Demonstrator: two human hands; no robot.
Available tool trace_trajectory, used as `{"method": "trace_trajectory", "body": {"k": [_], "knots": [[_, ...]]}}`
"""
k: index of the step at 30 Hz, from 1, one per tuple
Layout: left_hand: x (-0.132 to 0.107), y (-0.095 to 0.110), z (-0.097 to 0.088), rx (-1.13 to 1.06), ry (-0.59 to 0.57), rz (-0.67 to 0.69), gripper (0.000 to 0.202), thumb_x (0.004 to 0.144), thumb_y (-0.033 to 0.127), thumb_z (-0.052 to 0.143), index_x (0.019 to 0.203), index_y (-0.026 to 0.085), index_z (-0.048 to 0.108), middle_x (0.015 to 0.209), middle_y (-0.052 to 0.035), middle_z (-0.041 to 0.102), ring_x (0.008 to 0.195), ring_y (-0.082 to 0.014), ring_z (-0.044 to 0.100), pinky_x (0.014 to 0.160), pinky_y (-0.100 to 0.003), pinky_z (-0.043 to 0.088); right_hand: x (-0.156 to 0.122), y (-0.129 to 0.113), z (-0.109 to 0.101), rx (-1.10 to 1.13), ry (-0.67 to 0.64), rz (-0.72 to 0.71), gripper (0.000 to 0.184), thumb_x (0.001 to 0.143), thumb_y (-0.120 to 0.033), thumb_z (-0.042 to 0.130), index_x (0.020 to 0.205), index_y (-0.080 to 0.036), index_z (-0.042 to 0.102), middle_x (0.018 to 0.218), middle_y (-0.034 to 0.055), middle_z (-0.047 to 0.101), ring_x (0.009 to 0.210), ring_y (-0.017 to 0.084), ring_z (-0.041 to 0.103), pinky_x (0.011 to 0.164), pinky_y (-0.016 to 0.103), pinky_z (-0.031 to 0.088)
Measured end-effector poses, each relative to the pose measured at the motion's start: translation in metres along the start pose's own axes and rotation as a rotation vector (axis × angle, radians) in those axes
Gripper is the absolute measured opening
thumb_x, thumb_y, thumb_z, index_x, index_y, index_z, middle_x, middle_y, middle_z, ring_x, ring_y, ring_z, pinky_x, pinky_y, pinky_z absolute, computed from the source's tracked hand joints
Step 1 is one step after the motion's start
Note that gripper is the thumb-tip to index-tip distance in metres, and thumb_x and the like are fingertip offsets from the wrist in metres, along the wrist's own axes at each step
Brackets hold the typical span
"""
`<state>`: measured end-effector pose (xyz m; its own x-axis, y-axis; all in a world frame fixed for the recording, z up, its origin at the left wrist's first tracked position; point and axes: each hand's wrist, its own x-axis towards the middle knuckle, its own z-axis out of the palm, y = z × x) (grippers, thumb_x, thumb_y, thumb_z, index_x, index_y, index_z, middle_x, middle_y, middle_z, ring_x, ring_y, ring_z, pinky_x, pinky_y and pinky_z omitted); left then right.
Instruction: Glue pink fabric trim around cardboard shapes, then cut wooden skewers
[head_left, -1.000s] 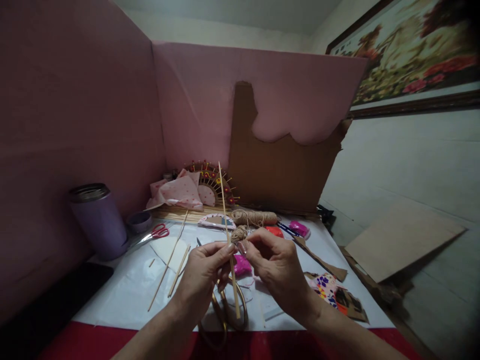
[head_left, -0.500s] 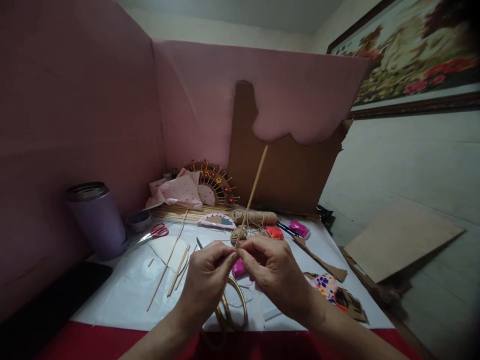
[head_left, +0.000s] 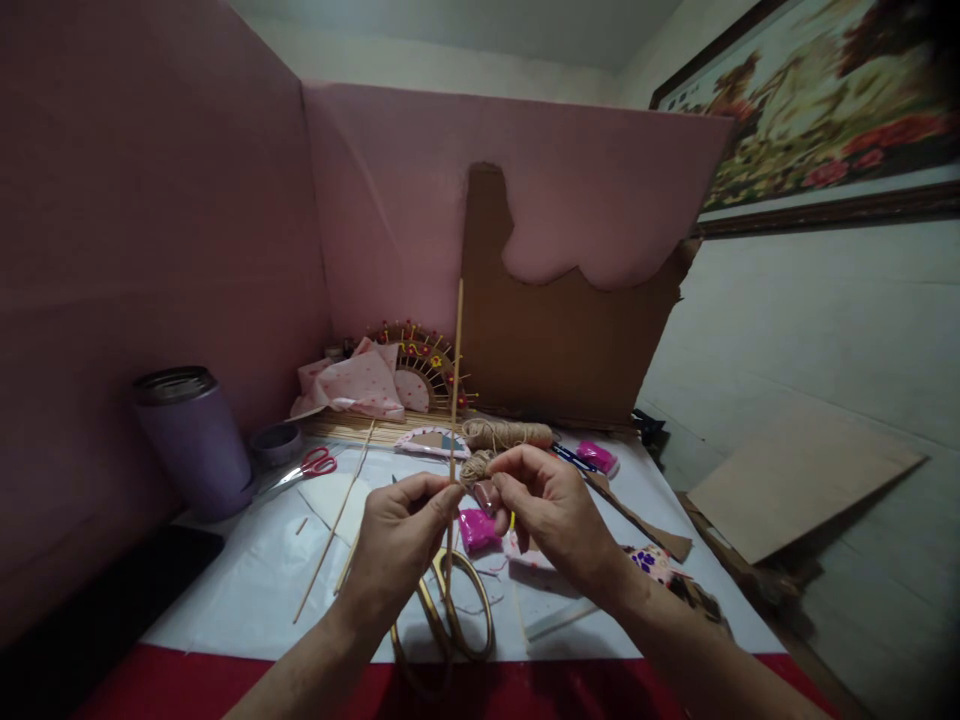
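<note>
My left hand (head_left: 397,540) pinches a thin bamboo skewer (head_left: 455,380) between thumb and forefinger and holds it nearly upright above the table. My right hand (head_left: 551,510) is closed in a pinch just right of the skewer, fingertips close to it; what it grips is too small to make out. Below my hands lie gold-handled scissors (head_left: 457,610) and a pink block (head_left: 477,528). A ball of jute twine (head_left: 508,434) sits just behind my hands.
A purple tumbler (head_left: 193,436) and red-handled scissors (head_left: 309,466) stand at the left. Loose skewers (head_left: 334,530) lie on the white sheet (head_left: 247,590). A decorated fan piece (head_left: 424,375), pink fabric (head_left: 352,385) and a cardboard panel (head_left: 555,340) are at the back. Coloured scraps (head_left: 652,565) lie right.
The skewer swung from leaning right to nearly upright, and slid down so its lower end shows below my left hand. My right hand drew slightly away to the right.
</note>
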<state>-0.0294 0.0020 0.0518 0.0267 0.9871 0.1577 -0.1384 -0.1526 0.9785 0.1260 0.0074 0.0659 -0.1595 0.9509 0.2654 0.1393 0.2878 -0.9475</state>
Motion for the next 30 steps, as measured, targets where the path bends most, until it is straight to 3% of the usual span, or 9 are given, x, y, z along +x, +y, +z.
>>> {"method": "trace_trajectory", "body": {"k": [5, 10, 13, 16, 20, 23, 26, 30], "knots": [[0.006, 0.002, -0.009, -0.160, 0.084, 0.026, 0.020, 0.067, 0.028, 0.073, 0.062, 0.012, 0.063, 0.047, 0.0046, 0.049, 0.036, -0.0017, 0.032, 0.035, -0.015, 0.019, 0.001, 0.002, 0.000, -0.036, -0.046, -0.007, 0.014, 0.083, -0.023, 0.044, 0.083, -0.015, 0.055, 0.064, -0.0021, 0.056, 0.040, 0.006, 0.050, 0.033, 0.016, 0.038], [0.015, 0.005, -0.020, -0.288, 0.089, -0.026, 0.022, 0.065, 0.028, 0.074, 0.062, 0.011, 0.062, 0.048, 0.0049, 0.049, 0.036, -0.0007, 0.032, 0.034, -0.014, 0.019, 0.005, 0.000, 0.005, -0.387, -0.182, -0.029, 0.023, 0.090, -0.023, 0.033, 0.078, -0.016, 0.052, 0.052, -0.0040, 0.053, 0.039, 0.007, 0.052, 0.036, 0.016, 0.037], [0.021, 0.007, -0.026, -0.366, 0.117, -0.045, 0.022, 0.060, 0.026, 0.077, 0.065, 0.010, 0.063, 0.052, 0.0039, 0.053, 0.036, 0.0003, 0.033, 0.033, -0.013, 0.020, 0.011, 0.001, 0.008, -0.533, -0.212, -0.028, 0.021, 0.086, -0.017, 0.038, 0.069, -0.017, 0.050, 0.047, -0.0043, 0.052, 0.039, 0.008, 0.052, 0.038, 0.017, 0.037], [0.025, 0.009, -0.032, -0.439, 0.120, -0.060, 0.021, 0.058, 0.022, 0.078, 0.067, 0.009, 0.064, 0.053, 0.0032, 0.054, 0.036, 0.0005, 0.034, 0.033, -0.012, 0.021, 0.010, 0.005, 0.012, -0.647, -0.234, -0.027, 0.015, 0.078, -0.010, 0.046, 0.067, -0.016, 0.053, 0.056, -0.0008, 0.058, 0.047, 0.011, 0.057, 0.045, 0.020, 0.040], [0.027, 0.011, -0.037, -0.512, 0.093, -0.082, 0.018, 0.060, 0.018, 0.076, 0.067, 0.008, 0.062, 0.054, 0.0027, 0.054, 0.036, 0.0003, 0.035, 0.031, -0.011, 0.021, -0.010, 0.009, 0.027, -0.833, -0.315, -0.038, 0.006, 0.075, -0.016, 0.059, 0.081, -0.017, 0.060, 0.080, 0.0061, 0.066, 0.076, 0.020, 0.062, 0.063, 0.027, 0.043], [0.027, 0.013, -0.039, -0.564, 0.052, -0.095, 0.014, 0.064, 0.016, 0.073, 0.068, 0.009, 0.062, 0.055, 0.0025, 0.054, 0.036, -0.0001, 0.036, 0.030, -0.010, 0.023, -0.028, 0.011, 0.044, -0.959, -0.388, -0.005, 0.024, 0.073, -0.027, 0.065, 0.092, -0.015, 0.059, 0.090, 0.0123, 0.067, 0.084, 0.027, 0.062, 0.067, 0.032, 0.043], [0.027, 0.014, -0.040, -0.610, 0.008, -0.124, 0.009, 0.068, 0.013, 0.070, 0.069, 0.009, 0.062, 0.056, 0.0021, 0.055, 0.036, -0.0002, 0.037, 0.030, -0.010, 0.025, -0.035, 0.012, 0.059, -1.056, -0.410, 0.027, 0.027, 0.073, -0.019, 0.060, 0.099, -0.011, 0.056, 0.094, 0.0175, 0.066, 0.084, 0.031, 0.063, 0.067, 0.035, 0.043], [0.028, 0.016, -0.041, -0.652, -0.032, -0.181, 0.003, 0.072, 0.009, 0.066, 0.072, 0.010, 0.063, 0.056, 0.0007, 0.057, 0.038, -0.0024, 0.044, 0.032, -0.010, 0.030, -0.033, 0.012, 0.068, -1.096, -0.417, 0.026, 0.034, 0.070, -0.012, 0.056, 0.104, -0.009, 0.054, 0.094, 0.0181, 0.066, 0.084, 0.031, 0.063, 0.065, 0.034, 0.043]]}}
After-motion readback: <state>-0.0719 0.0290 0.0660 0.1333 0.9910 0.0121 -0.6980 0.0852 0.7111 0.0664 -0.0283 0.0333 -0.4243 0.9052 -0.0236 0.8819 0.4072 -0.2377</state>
